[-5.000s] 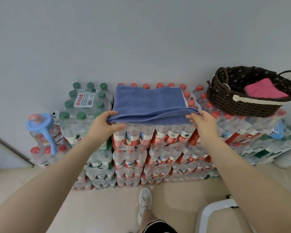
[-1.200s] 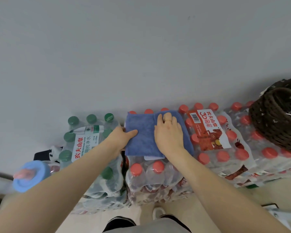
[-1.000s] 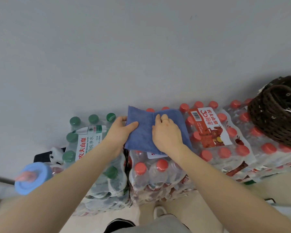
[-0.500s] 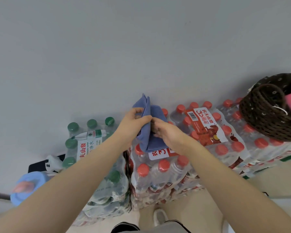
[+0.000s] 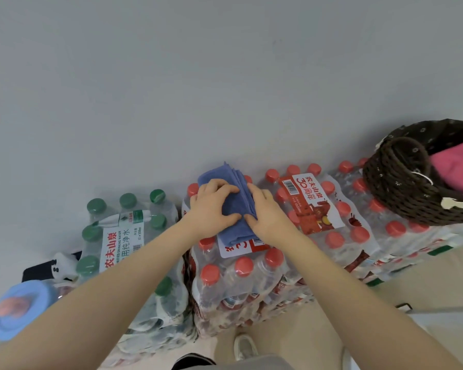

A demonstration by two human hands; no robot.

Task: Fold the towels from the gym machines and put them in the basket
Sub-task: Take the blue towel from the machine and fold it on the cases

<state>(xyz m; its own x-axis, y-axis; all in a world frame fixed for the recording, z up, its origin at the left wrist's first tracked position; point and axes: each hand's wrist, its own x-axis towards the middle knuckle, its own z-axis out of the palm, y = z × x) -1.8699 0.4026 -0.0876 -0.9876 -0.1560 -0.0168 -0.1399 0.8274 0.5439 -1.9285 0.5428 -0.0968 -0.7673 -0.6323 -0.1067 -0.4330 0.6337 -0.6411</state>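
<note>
A blue towel (image 5: 233,233), folded into a narrow thick bundle, lies on top of a shrink-wrapped pack of red-capped water bottles (image 5: 241,265). My left hand (image 5: 211,206) grips its left side, fingers over the top and thumb curled in below. At the layered right edge, my right hand (image 5: 265,212) holds it with fingers and thumb curled against the folds. To the far right, a dark woven basket (image 5: 401,198) stands on the bottle packs. A folded pink towel (image 5: 457,166) lies inside it.
Green-capped bottle packs (image 5: 118,236) are stacked to the left, more red-capped packs (image 5: 332,209) to the right below the basket. A blue-lidded pink cup (image 5: 16,308) sits at the lower left. A grey wall rises close behind. My shoe (image 5: 245,345) stands on beige floor.
The towel, wider and flat under my hands a second ago, was lifted, folded in half again, and now lies down as a narrower bundle. The basket with the pink towel has come further into view.
</note>
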